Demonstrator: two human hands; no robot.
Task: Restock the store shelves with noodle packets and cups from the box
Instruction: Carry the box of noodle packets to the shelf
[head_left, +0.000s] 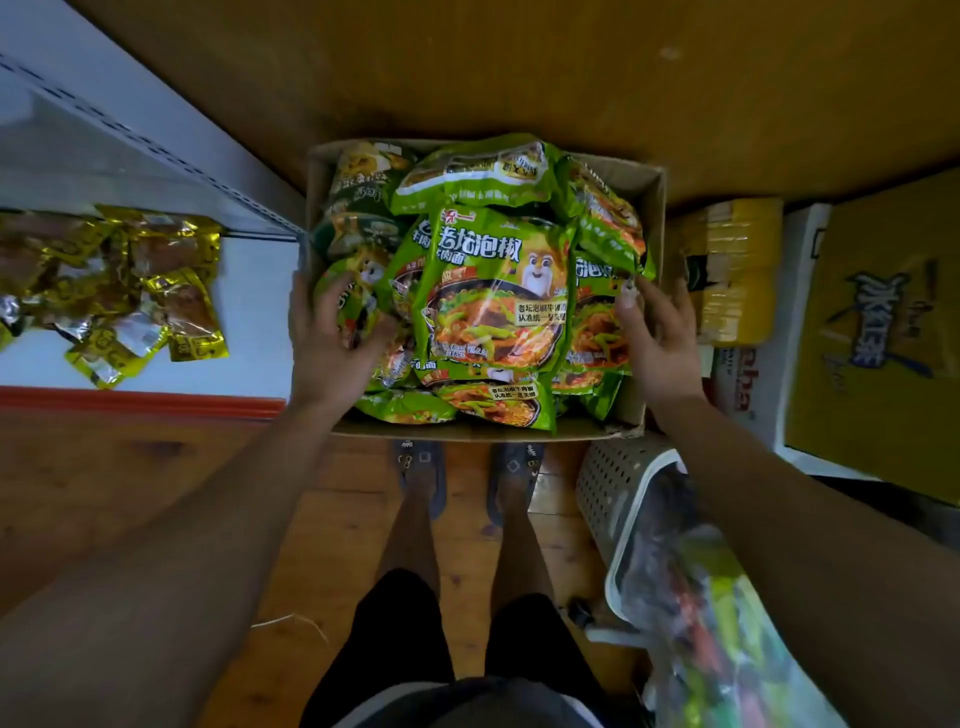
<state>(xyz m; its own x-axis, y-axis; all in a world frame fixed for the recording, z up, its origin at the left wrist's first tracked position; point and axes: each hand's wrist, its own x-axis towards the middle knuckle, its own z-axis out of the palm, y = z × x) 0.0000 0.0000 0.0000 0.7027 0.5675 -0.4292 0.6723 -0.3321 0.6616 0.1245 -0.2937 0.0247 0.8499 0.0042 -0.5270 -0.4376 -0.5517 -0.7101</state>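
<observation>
Restocking seemingly barely begun: cardboard box (655, 208) brimful of noodle packets (493, 291); left hand (332, 338), right hand (657, 338) splayed against pile; 9 o'clock shelf (260, 322) noodle-free.

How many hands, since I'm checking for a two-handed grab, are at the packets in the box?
2. The left hand lies on the green packets at the left side of the box; the right hand touches them at the right side.

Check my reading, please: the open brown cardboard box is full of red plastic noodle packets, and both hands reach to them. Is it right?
Not quite. In the head view the open brown cardboard box is full of green plastic noodle packets, not red ones; the left hand and right hand do reach to them.
</observation>
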